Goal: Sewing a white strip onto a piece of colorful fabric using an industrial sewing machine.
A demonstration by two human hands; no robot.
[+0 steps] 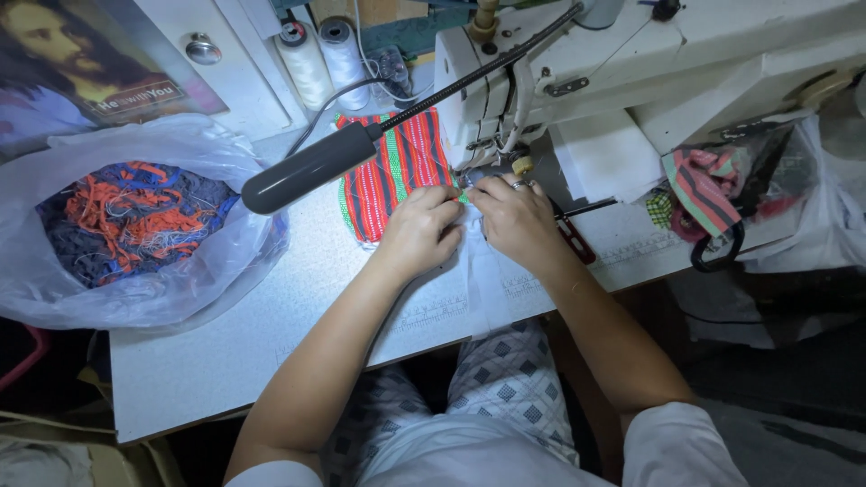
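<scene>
- Both hands sit at the table's far edge, under the white sewing machine (pixel 631 63).
- Left hand (pixel 417 230): grip pinched together on the striped red-and-green cloth (pixel 397 167), which lies flat behind it.
- Right hand (pixel 516 216): fingertips pressed onto the same cloth beside the needle.
- Done well: keep the cloth taut and flat, fingers clear of the needle.
- A bag of thread scraps (pixel 135 221) lies toward the left edge.

Single head view, worn above the seated person, facing steeply down and forward; close over bench (pixel 225 352), sewing machine (pixel 649 63) at top, lap at bottom edge
</scene>
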